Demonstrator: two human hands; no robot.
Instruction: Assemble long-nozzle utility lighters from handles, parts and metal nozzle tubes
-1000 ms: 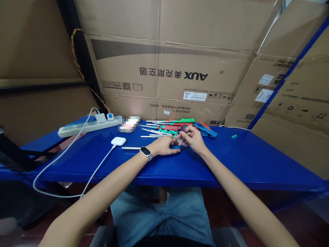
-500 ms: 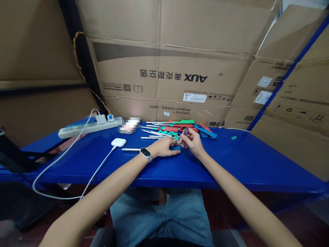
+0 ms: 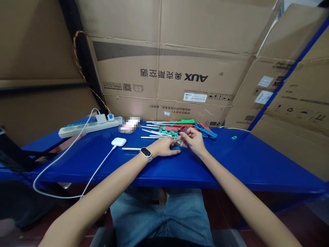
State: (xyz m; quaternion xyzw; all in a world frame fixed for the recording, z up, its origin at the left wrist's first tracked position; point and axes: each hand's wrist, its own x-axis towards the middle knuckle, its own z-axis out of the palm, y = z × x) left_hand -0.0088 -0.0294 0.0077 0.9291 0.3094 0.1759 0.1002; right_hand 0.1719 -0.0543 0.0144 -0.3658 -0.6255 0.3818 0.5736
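Note:
My left hand [image 3: 166,146], with a watch band on its wrist, is closed on a blue long-necked lighter [image 3: 175,148] lying on the blue table [image 3: 231,161]. The lighter's metal tube [image 3: 130,149] sticks out to the left behind the wrist. My right hand [image 3: 194,141] pinches a small purple see-through piece [image 3: 185,129] just above the left fingertips. Small metallic parts between the hands are too fine to make out. Behind my hands lie several red lighters [image 3: 169,129], a green lighter [image 3: 186,121] and blue lighter handles [image 3: 207,131]. Little green pieces [image 3: 172,133] sit among the tubes.
A white power strip [image 3: 77,129] with plugs stands at the back left. A white earphone case [image 3: 119,141] on a cable [image 3: 99,167] lies nearer. One small green piece [image 3: 233,137] rests at the right. Cardboard [image 3: 164,61] walls the back.
My right hand has shifted very slightly, and the purple piece in it has tilted a little. My left hand stays in place on the blue lighter.

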